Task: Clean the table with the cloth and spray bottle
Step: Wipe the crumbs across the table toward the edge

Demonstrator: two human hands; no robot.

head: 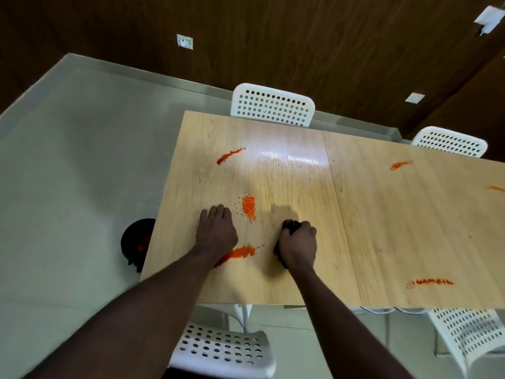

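Note:
A light wooden table (369, 228) carries several orange-red spills. A pile of orange grains (248, 205) lies between my hands, a red smear (240, 252) runs beside my left wrist, and another streak (231, 155) sits farther back. My right hand (298, 246) is shut on a dark cloth (290, 225), pressed onto the tabletop. My left hand (217, 231) rests on the table, fingers curled down, holding nothing. No spray bottle is visible.
More smears lie on the right half of the table (430, 282), (400, 164). White perforated chairs stand at the far side (272, 105), (449, 142) and the near side (224, 348), (470, 332). A black bin (136, 242) sits on the floor by the left table edge.

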